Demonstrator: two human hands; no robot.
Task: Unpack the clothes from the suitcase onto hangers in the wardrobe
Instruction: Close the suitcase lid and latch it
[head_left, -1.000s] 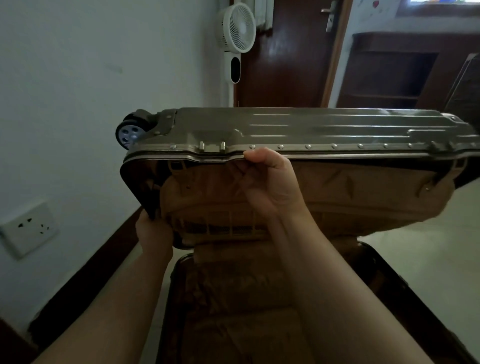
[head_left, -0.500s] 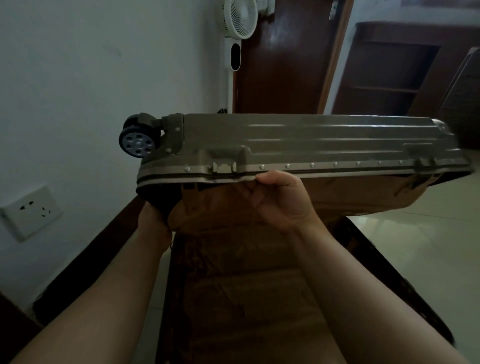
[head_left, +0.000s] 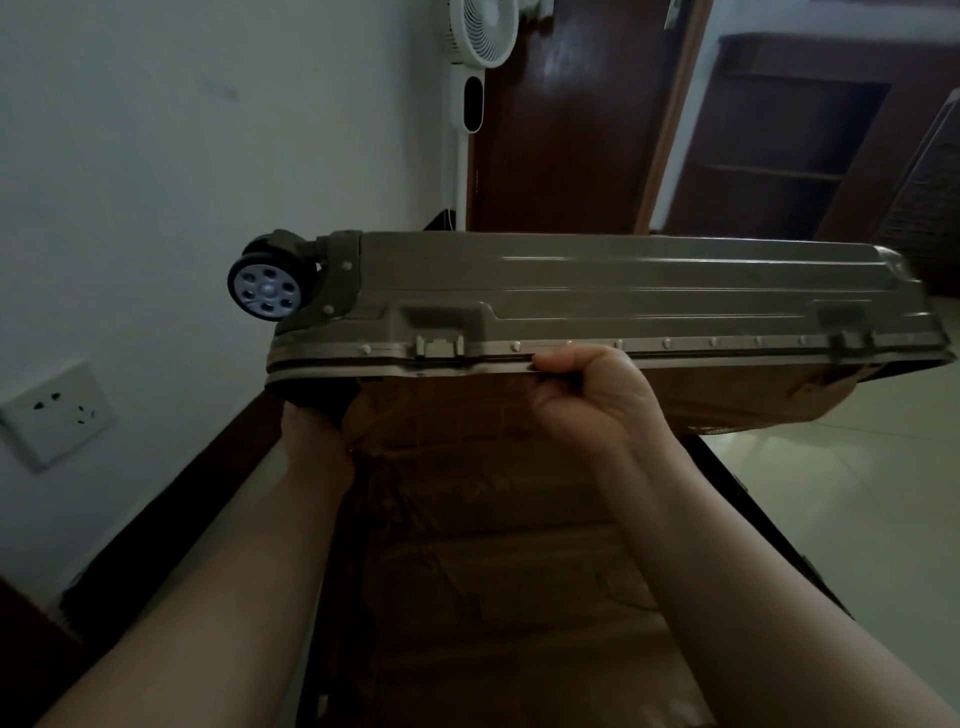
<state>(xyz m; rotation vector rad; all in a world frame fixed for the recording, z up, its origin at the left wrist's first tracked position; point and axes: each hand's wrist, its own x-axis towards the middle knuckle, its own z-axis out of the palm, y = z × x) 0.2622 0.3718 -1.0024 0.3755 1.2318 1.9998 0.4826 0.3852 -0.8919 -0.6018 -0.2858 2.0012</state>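
The left hand (head_left: 317, 441) reaches under the dark near-left corner of the raised lid (head_left: 649, 280). Its fingers are hidden there, so how it holds cannot be told. The right hand (head_left: 597, 400) is plain to see, its fingers curled over the lid's riveted metal rim and gripping it just right of a latch (head_left: 439, 345). The suitcase (head_left: 763, 535) lies open on the floor between the forearms, its near end cut off by the frame. A tan lining (head_left: 493, 613) covers the lower half, dim and creased, and what lies beneath it cannot be made out. One wheel (head_left: 265, 286) juts from the lid's left end. The floor (head_left: 857, 493) is pale and glossy. A white wall (head_left: 182, 156) with a socket (head_left: 57, 413) and a dark skirting board (head_left: 171, 519) runs along the left. Beyond stand a white fan (head_left: 483, 31), cropped at the top, a dark wooden door (head_left: 571, 130) and dark shelves (head_left: 779, 156).
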